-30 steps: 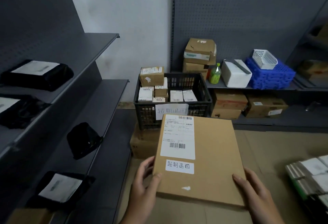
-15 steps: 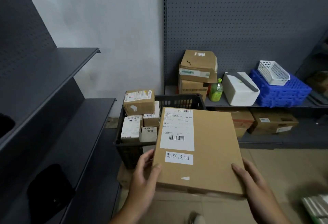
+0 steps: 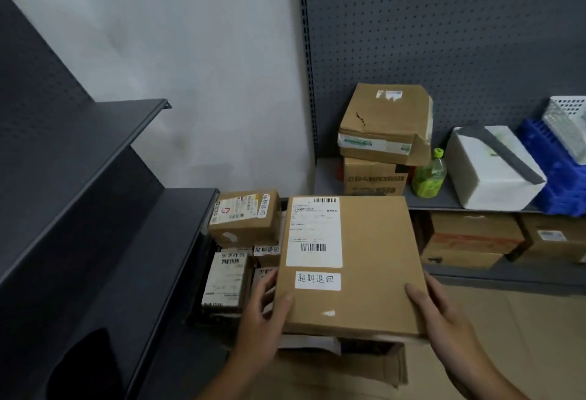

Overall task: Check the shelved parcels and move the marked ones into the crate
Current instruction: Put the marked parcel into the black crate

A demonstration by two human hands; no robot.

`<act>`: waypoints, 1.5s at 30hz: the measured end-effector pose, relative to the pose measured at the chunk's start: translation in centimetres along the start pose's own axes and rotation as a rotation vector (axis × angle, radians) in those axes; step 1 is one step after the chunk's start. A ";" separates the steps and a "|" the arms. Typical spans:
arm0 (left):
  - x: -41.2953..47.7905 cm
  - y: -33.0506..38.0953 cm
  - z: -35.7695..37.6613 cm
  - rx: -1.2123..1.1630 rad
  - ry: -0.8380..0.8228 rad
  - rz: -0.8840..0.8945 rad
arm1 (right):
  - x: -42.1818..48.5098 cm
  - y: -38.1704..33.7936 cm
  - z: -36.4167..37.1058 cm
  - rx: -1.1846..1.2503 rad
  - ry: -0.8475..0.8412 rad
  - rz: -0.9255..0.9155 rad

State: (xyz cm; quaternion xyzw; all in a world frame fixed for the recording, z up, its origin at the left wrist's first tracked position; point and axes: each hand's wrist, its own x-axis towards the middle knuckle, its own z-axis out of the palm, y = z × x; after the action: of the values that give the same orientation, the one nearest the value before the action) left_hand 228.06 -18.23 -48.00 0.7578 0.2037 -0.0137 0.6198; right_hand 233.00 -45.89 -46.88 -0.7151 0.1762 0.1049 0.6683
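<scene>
Biggest on the left, the dark shelf rack (image 3: pixel 95 209) crowded right up against the crate (image 3: pixel 196 320), so there was little room on that side. The crate's left half was stacked high with small parcels (image 3: pixel 244 222), the topmost sitting above the rim. That looked like the danger: set down carelessly, the wide flat parcel (image 3: pixel 355 260) might have landed on that stack, rocked and slid off the crate's edge, or knocked the top box loose.

The flat parcel was held in the air over the crate's right half, hiding it. Its long axis ran away from the person toward the pegboard wall (image 3: pixel 444 35), printed-barcode end farthest, broad face up and tipped slightly toward the viewer.

The left hand (image 3: pixel 263 320) gripped the near left corner, thumb on top and fingers (image 3: pixel 268 284) curled underneath; the right hand (image 3: pixel 444 314) clasped the near right corner. With only the near end held, the far end hung unsupported and could have dipped.

The handwritten sticker (image 3: pixel 317 279) sat toward the near edge.
</scene>
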 end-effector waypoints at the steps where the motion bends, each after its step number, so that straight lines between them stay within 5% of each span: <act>1: 1.0 0.0 0.2 -0.001 0.002 -0.001 | 1.0 -0.1 0.2 -0.036 -0.006 -0.004; 18: 12.0 -5.4 -0.5 -0.042 -0.111 -0.128 | 9.4 2.6 4.6 -0.500 0.099 0.103; 45: 14.8 -10.0 2.2 0.076 -0.283 -0.255 | 14.2 6.6 8.0 -0.728 -0.119 0.168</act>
State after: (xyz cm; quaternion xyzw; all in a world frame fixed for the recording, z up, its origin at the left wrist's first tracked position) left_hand 238.83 -14.51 -61.89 0.7393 0.2081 -0.2063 0.6063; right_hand 244.05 -39.80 -59.11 -0.8816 0.1462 0.2562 0.3685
